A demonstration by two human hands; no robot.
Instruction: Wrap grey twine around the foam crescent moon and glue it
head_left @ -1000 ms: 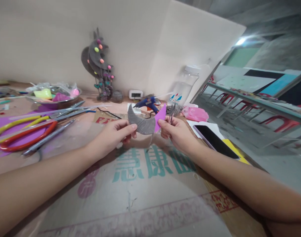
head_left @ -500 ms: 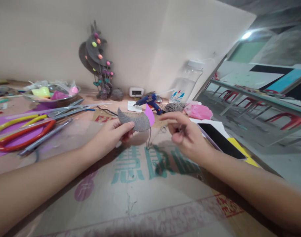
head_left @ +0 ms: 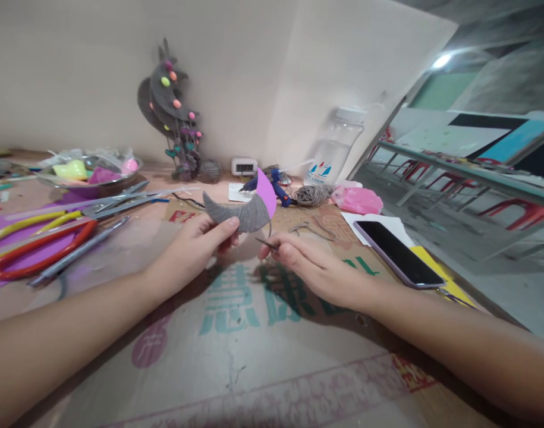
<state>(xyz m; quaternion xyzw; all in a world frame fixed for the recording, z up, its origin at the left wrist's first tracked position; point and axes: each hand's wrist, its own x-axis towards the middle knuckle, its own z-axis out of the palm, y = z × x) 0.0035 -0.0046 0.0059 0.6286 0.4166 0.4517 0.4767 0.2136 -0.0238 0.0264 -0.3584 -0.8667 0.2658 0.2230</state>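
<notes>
My left hand [head_left: 209, 238] pinches a crescent cutout [head_left: 242, 217] between thumb and fingers, holding it above the covered tabletop. Grey yarn is wound closely round most of the crescent, while its right tip shows bare purple. From the wound part a yarn strand [head_left: 270, 229] drops toward my right hand [head_left: 305, 261]. That hand is closed just below and right of the crescent, with a dark grey piece of yarn poking out leftward from its fingertips. More loose yarn lies on the table behind it.
A glue gun [head_left: 278, 187], a yarn bundle [head_left: 313, 194] and a bottle [head_left: 332, 148] stand behind. At the right lies a phone [head_left: 399, 252]. Scissors [head_left: 82, 252] and pliers-like tools are on the left, near a bowl [head_left: 88, 179]. A decorated moon hanging [head_left: 173, 101] leans at the wall.
My right hand has moved left and down, closing from a loose, finger-extended pose onto the yarn. The crescent has shifted slightly left and turned, showing more of its purple tip.
</notes>
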